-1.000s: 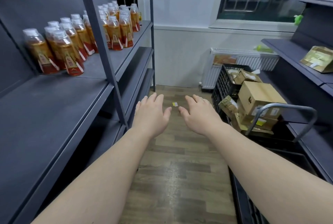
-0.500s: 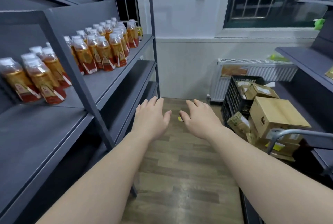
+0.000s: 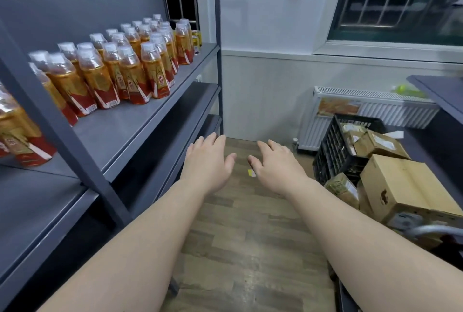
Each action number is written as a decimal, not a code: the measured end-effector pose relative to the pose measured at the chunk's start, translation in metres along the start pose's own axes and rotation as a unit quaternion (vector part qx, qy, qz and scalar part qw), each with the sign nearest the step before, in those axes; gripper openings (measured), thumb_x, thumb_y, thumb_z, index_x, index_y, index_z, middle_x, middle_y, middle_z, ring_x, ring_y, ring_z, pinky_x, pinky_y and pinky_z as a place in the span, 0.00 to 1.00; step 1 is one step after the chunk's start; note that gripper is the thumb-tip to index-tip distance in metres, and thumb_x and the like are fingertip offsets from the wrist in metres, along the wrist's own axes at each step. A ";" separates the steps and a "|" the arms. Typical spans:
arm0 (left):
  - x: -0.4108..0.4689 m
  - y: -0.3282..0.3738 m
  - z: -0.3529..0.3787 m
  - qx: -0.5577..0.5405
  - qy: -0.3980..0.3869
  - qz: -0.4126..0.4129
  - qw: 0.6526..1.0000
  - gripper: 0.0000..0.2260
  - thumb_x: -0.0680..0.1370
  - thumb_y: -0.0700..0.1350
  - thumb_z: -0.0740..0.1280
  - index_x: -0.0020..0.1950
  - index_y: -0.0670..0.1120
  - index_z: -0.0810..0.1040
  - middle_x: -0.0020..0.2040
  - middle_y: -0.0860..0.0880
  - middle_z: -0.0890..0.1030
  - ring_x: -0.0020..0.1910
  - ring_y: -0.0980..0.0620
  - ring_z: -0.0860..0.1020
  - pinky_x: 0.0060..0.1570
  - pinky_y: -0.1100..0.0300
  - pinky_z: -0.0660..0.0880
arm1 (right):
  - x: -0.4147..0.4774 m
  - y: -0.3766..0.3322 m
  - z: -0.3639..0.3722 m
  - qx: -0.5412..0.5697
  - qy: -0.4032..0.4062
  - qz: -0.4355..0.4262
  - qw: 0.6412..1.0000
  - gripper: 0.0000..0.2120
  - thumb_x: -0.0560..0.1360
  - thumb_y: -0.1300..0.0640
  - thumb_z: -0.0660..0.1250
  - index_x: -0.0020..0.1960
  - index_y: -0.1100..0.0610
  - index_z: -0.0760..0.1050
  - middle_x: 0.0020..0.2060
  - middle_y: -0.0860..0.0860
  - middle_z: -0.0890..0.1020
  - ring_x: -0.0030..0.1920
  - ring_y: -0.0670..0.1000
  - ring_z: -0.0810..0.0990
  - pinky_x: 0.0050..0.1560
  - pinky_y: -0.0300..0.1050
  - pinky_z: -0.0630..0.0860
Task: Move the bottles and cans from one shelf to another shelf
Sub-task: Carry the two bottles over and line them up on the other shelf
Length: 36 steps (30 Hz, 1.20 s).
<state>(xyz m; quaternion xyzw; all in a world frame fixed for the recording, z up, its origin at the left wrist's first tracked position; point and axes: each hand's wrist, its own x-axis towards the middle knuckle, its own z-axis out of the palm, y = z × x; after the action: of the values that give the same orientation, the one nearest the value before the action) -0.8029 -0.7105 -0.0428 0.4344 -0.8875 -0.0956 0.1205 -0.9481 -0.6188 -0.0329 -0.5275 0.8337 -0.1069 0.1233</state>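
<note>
Your left hand [image 3: 209, 161] and right hand [image 3: 275, 166] are both stretched out ahead of you over the floor [image 3: 250, 249], palms down, side by side but not touching. The fingers of each hand are relaxed and spread; neither hand holds anything.

The bottles [image 3: 130, 71] stand upright in tight rows on the grey shelf [image 3: 130, 131] to your left. They have white caps, amber contents and red-and-gold labels. The rows run from the near left edge of the view back to the far end of the shelf. They are above and to the left of your left hand and well apart from it; the nearest upright post of the rack stands between your forearm and the closest bottles. One yellow can [image 3: 196, 41] stands at the far end of the same shelf, just behind the last bottle.

A small yellow scrap [image 3: 251, 172] lies on the floor between your two hands. To your right are a black crate [image 3: 333, 146] and cardboard boxes [image 3: 406, 186], with a radiator [image 3: 390, 111] against the wall behind them.
</note>
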 end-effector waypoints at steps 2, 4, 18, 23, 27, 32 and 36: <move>0.023 -0.008 -0.001 -0.017 0.003 -0.010 1.000 0.26 0.84 0.56 0.57 0.78 0.46 0.62 0.78 0.47 0.64 0.77 0.44 0.61 0.76 0.45 0.58 | 0.024 -0.004 -0.004 -0.004 -0.002 -0.002 1.000 0.28 0.84 0.42 0.51 0.80 0.55 0.57 0.79 0.58 0.58 0.79 0.58 0.54 0.78 0.54 0.52; 0.045 -0.016 -0.001 -0.027 -0.003 -0.018 0.999 0.26 0.84 0.56 0.56 0.79 0.47 0.60 0.79 0.47 0.62 0.78 0.45 0.59 0.76 0.45 0.56 | 0.048 -0.009 -0.009 -0.006 -0.002 -0.003 1.000 0.27 0.84 0.43 0.52 0.79 0.56 0.58 0.78 0.58 0.60 0.78 0.59 0.56 0.77 0.52 0.53; 0.166 -0.053 0.010 -0.017 0.007 -0.050 0.999 0.26 0.83 0.57 0.56 0.79 0.46 0.60 0.79 0.46 0.62 0.78 0.43 0.59 0.76 0.44 0.57 | 0.193 -0.020 -0.015 -0.046 -0.015 -0.050 0.998 0.27 0.84 0.42 0.51 0.78 0.56 0.59 0.75 0.58 0.64 0.76 0.60 0.59 0.75 0.53 0.56; 0.190 -0.077 0.006 0.001 0.035 -0.122 0.992 0.27 0.84 0.57 0.56 0.79 0.46 0.60 0.79 0.45 0.62 0.78 0.43 0.59 0.76 0.44 0.57 | 0.253 -0.035 -0.006 -0.047 -0.020 -0.139 0.989 0.28 0.83 0.40 0.51 0.76 0.56 0.61 0.70 0.57 0.70 0.71 0.60 0.65 0.72 0.53 0.61; 0.197 -0.098 -0.004 0.026 0.056 -0.196 0.979 0.26 0.83 0.57 0.57 0.77 0.45 0.63 0.76 0.45 0.67 0.75 0.43 0.63 0.73 0.43 0.61 | 0.286 -0.059 -0.010 -0.050 -0.051 -0.214 0.974 0.29 0.84 0.41 0.51 0.80 0.56 0.56 0.76 0.59 0.63 0.76 0.60 0.60 0.76 0.53 0.56; 0.185 -0.114 -0.022 0.044 0.087 -0.294 0.951 0.25 0.83 0.56 0.57 0.77 0.45 0.63 0.76 0.45 0.66 0.75 0.43 0.63 0.74 0.44 0.61 | 0.311 -0.099 -0.010 -0.043 -0.081 -0.314 0.945 0.30 0.84 0.41 0.50 0.81 0.56 0.54 0.78 0.58 0.61 0.77 0.60 0.58 0.76 0.53 0.55; 0.167 -0.132 -0.032 0.051 0.094 -0.372 0.922 0.27 0.84 0.55 0.56 0.80 0.45 0.58 0.80 0.46 0.61 0.78 0.44 0.58 0.77 0.46 0.55 | 0.320 -0.135 0.004 -0.022 -0.116 -0.389 0.914 0.31 0.84 0.41 0.51 0.81 0.57 0.53 0.79 0.58 0.59 0.78 0.58 0.56 0.76 0.52 0.55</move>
<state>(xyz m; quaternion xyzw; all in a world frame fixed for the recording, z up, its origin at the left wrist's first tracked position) -0.7938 -0.9253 -0.0262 0.7461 -0.6500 -0.0467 0.1367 -0.9636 -0.9655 -0.0246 -0.8215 0.5446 -0.0659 0.1558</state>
